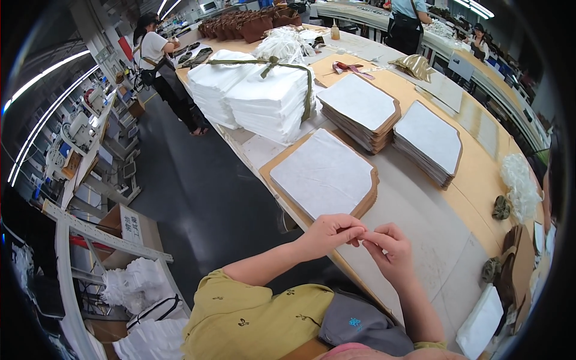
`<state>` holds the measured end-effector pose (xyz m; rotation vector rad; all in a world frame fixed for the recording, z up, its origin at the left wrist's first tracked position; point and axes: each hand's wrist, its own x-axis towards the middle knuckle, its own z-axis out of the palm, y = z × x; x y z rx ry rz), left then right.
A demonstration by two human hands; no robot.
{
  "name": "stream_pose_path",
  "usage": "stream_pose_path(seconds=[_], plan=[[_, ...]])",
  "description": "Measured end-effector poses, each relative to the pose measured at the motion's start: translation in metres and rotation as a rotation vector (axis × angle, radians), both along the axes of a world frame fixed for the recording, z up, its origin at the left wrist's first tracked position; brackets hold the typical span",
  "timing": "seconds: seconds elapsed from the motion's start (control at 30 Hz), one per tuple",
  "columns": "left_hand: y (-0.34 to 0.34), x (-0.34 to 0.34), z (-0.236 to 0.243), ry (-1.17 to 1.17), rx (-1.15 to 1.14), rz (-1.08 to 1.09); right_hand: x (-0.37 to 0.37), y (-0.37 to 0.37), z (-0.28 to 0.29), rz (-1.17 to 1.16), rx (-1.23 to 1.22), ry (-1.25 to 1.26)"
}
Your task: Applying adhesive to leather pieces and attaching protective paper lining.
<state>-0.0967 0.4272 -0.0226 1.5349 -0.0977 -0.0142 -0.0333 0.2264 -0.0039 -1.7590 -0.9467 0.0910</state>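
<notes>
My left hand (332, 234) and my right hand (389, 249) meet in front of me over the table's near edge. Thumbs and fingers of both are pinched together, fingertips touching. Whatever lies between them, if anything, is too small or hidden to make out. Just beyond the hands lies a low stack of cut panels (321, 171), white on top with brown edges and one wavy side. Two taller stacks of similar panels stand behind it, one in the middle (360, 102) and one to the right (427, 139). Neither hand touches a stack.
A big bundle of folded white cloth (264, 99) tied with a green strip sits at the far left of the table (444, 222). Brown bags (252, 24) line the far end. White scraps (519, 186) lie at right. A metal rack (63, 258) stands left; co-workers work farther off.
</notes>
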Motion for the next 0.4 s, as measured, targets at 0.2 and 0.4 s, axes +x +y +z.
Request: stream_pose_path(seconds=[0.2, 0.4], plan=[[-0.016, -0.007, 0.004, 0.140, -0.242, 0.054, -0.009, -0.017, -0.009, -0.128, -0.129, -0.573], [-0.027, -0.014, -0.019, 0.143, -0.431, 0.141, -0.022, -0.025, -0.006, -0.338, -0.410, -1.084]])
